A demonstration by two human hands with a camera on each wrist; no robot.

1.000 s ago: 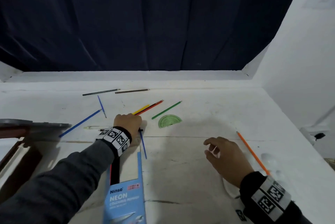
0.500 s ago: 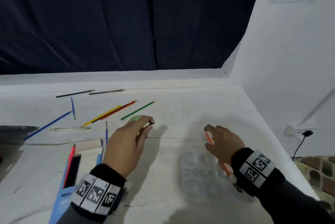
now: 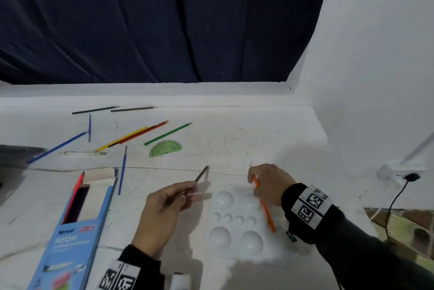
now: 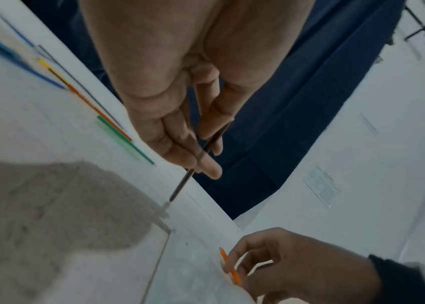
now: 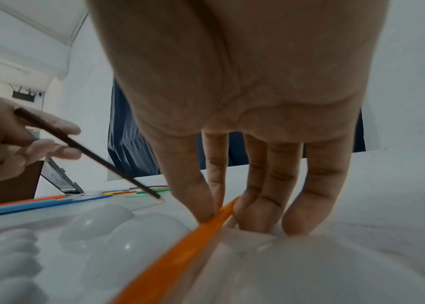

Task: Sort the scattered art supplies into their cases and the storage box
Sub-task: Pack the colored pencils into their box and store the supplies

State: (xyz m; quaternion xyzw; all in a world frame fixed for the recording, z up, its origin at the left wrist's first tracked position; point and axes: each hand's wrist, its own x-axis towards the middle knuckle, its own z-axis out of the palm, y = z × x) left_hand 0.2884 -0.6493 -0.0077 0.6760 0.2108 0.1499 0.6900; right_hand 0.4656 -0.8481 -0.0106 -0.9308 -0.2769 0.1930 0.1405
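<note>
Leftmost, well to the left of the left hand (image 3: 162, 212), lies a blue pencil box (image 3: 70, 242) printed "Ninso" and "NEON"; the smaller lines under that are too blurred to read. A red pencil (image 3: 75, 193) and some dark ones stick out of its open top. Beyond the box and the left hand, ten loose items lie scattered on the white surface (image 3: 234, 144): two dark pencils, four blue ones, one yellow, one red, one green, and one pale pen. A green protractor (image 3: 165, 148) lies just ahead of the left hand. That hand pinches one thin dark pencil (image 3: 200, 175) between thumb and fingers, its tip angled up and away. Between the two hands sits one white paint palette (image 3: 234, 221) with eight round wells, four large and four small. The right hand (image 3: 270, 184) has its fingertips closed on one orange pencil (image 3: 265, 207), which slants across the palette's right edge. Both wrists wear bands with black-and-white square codes.
</note>
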